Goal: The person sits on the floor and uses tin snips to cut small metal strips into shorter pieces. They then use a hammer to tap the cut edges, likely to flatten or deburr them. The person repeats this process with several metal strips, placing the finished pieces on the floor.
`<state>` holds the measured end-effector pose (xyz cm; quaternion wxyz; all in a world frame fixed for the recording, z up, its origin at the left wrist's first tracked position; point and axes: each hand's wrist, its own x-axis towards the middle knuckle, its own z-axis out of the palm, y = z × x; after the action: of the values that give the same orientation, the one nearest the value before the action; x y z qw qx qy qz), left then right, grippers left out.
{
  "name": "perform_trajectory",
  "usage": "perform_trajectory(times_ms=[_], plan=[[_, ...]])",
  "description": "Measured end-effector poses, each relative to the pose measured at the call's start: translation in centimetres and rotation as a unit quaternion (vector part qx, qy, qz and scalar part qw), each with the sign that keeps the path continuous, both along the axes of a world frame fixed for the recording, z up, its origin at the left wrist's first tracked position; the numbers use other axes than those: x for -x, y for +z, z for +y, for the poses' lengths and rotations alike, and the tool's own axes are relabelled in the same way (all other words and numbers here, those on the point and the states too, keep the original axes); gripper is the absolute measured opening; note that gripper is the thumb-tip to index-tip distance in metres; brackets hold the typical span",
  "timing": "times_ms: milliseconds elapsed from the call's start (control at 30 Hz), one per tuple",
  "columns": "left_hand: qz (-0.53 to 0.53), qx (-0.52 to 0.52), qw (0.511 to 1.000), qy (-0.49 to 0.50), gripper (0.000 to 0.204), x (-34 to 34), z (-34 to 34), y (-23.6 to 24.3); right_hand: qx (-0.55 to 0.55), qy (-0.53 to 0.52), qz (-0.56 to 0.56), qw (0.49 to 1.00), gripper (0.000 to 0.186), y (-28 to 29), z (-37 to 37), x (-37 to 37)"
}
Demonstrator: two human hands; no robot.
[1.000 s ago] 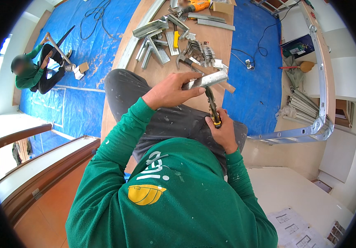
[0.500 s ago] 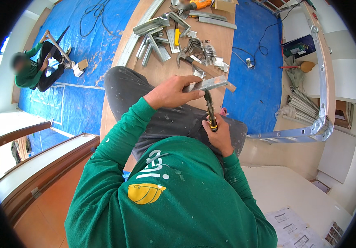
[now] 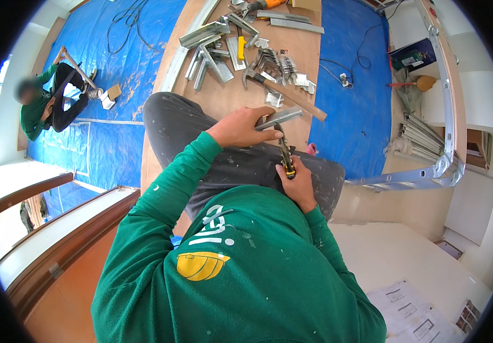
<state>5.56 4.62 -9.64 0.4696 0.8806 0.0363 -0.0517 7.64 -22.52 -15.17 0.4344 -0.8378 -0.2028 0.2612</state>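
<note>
My left hand [image 3: 243, 128] is closed round one end of a short galvanized metal channel [image 3: 286, 116], which I hold above my thighs with its free end pointing right. My right hand [image 3: 298, 186] grips the yellow-and-black handles of a pair of tin snips [image 3: 285, 151]. The dark jaws of the snips reach up to the near edge of the channel and meet it just right of my left fingertips. Whether the blades are biting into the metal, I cannot tell. Beyond the channel, a hammer [image 3: 297, 99] with a wooden handle lies on the plywood board [image 3: 218, 100].
Cut channel pieces [image 3: 209, 60], several metal brackets [image 3: 278, 64], a yellow-handled tool [image 3: 241, 48] and an orange power tool [image 3: 265, 4] crowd the board. Blue sheeting [image 3: 344, 120] covers the floor. A folded ladder [image 3: 446, 114] stands right; another person [image 3: 46, 106] sits far left.
Both hands have shifted slightly left, carrying the channel and snips. The channel's free end has come away from over the hammer handle. The other person's arm has moved.
</note>
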Motion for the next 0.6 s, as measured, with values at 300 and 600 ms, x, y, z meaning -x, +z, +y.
perform_trajectory(times_ms=[300,600], plan=[[0.139,0.125,0.982,0.005,0.061,-0.8,0.2,-1.5,0.017,0.036,-0.008,0.999,0.034,-0.1,0.3,0.1],[0.237,0.305,0.922,0.016,0.041,-0.1,1.3,-2.6,0.025,0.076,-0.026,0.996,0.038,-0.5,0.3,-0.1]])
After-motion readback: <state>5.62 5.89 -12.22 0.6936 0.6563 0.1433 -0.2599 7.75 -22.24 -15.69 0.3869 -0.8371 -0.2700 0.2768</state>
